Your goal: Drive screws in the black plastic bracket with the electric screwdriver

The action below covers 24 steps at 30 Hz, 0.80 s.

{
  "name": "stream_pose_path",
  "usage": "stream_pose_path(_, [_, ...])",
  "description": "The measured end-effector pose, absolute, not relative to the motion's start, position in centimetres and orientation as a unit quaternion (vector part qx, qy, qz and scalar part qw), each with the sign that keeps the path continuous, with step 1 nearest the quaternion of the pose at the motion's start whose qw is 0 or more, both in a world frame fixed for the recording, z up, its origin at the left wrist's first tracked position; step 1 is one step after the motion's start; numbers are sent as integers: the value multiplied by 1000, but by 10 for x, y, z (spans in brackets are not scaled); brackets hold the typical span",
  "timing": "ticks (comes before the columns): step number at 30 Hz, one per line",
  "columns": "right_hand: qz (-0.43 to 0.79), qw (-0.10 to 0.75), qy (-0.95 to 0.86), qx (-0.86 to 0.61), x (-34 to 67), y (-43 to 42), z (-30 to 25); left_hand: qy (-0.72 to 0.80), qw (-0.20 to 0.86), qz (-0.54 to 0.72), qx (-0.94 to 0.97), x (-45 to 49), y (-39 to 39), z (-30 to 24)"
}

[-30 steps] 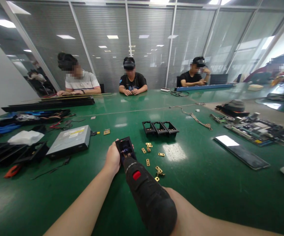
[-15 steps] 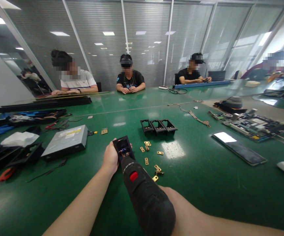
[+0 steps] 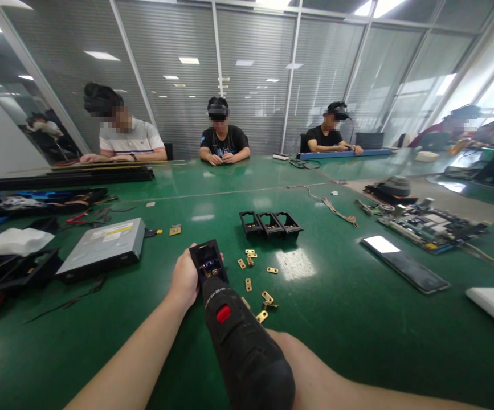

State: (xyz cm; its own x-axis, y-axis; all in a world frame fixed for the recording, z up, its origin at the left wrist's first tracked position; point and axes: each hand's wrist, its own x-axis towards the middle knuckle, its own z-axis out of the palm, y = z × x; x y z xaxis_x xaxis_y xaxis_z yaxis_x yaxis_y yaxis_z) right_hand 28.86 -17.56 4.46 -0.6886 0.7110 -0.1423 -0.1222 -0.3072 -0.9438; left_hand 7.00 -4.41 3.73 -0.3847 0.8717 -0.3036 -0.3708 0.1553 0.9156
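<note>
A long green desk (image 3: 358,330) is filling a glass-walled room, and several people are sitting along its far edge.

In the head view, the left hand (image 3: 183,280) is curling around a small black housing (image 3: 207,261), thumb side on its left wall, holding it just above the desk in front of the person. The housing's long axis is running away from the person, leaning slightly left, with its open face turned up toward the camera. The right hand (image 3: 300,364) is gripping an electric screwdriver (image 3: 238,341); its fingers are hiding behind the tool's body. The screwdriver's long axis is running from the lower right up and away, and its tip is pointing into the near end of the housing. Loose brass plates (image 3: 266,296) are lying just right of the housing, a row of three black housings (image 3: 270,223) beyond them, and an optical drive (image 3: 101,246) off to the left.

Against the earlier frames, both grips and the tip's place in the housing are staying as they were; everything is merely sitting slightly further left in the picture.
</note>
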Motion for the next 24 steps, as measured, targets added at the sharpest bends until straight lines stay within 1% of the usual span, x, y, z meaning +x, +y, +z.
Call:
stream_pose_path(8, [742,273,-538,-291,292,-176,43,562,506,616,219,68,-43,36])
stream_pose_path(12, [735,233,-558,-305,295,-178,46,555,504,621,228,65,-40,28])
stream_pose_path(15, [734,220,-568,-301,295,-178,49,546,500,627,243,63,-38,23])
stream_pose_path(21, [734,217,-557,-322,292,-178,45,545,504,621,251,62,-38,21])
stream_pose_path(24, [746,242,-547,-294,293,-181,50,543,516,621,230,63,-38,24])
